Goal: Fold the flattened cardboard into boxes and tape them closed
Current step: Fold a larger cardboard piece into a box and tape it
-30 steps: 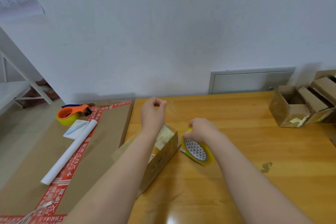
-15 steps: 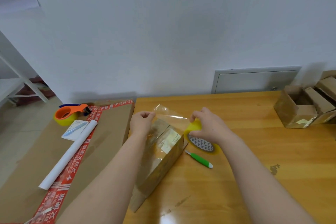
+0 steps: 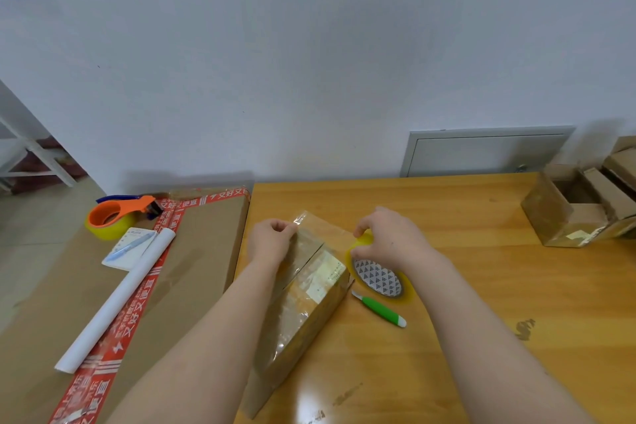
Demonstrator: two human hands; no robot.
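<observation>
Left hand (image 3: pixel 272 241) pinches the end of a clear tape strip (image 3: pixel 325 229), fingers curled, at the far left corner of the cardboard box (image 3: pixel 309 317). Right hand (image 3: pixel 390 241) grips a yellow tape roll (image 3: pixel 378 280) just right of the box's far end, roll edge on the wood. Strip spans between both hands above the box's far end.

Tabletop (image 3: pixel 481 303): bare wood right of and nearer than the roll. Big flat carton with red printed tape (image 3: pixel 203 251) butts the tabletop's left edge. The box lies lengthwise toward the person, top flaps shut with centre seam showing, close to that left edge. Open small boxes (image 3: pixel 568 217) at the far right, well apart. White paper roll (image 3: pixel 117 299), orange tape dispenser (image 3: pixel 117 217) and notepad (image 3: pixel 129 248) sit on the carton. Green-handled cutter (image 3: pixel 378 310) lies beside the box, just below the roll.
</observation>
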